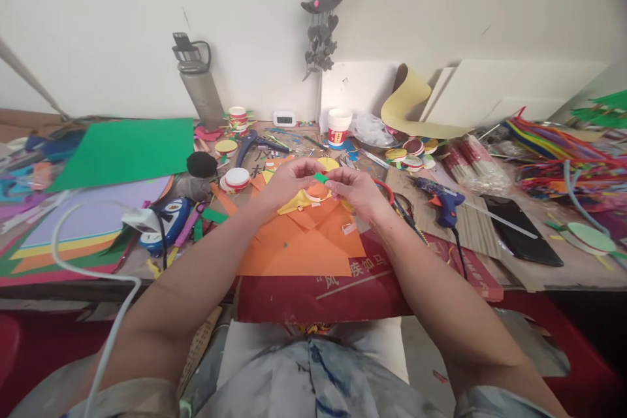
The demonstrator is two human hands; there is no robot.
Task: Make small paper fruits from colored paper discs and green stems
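My left hand (292, 183) and my right hand (356, 189) meet over the middle of the table, fingers pinched. Between their fingertips is a small green paper piece (321, 177). Just below it, close to my right fingers, is a round orange piece with a pale rim (317, 191); whether a hand grips it I cannot tell. Beneath the hands lie orange paper sheets (294, 251) and a yellow paper piece (292, 203), with small paper scraps on top. A yellow disc (328, 163) shows just behind my fingers.
A blue glue gun (445, 201) lies on cardboard at right, beside a black phone (526, 232). Paper cups (339, 127) and a tilted-looking bottle (200, 88) stand at the back. Coloured sheets (127, 150) cover the left. A white cable (117, 326) crosses by my left arm.
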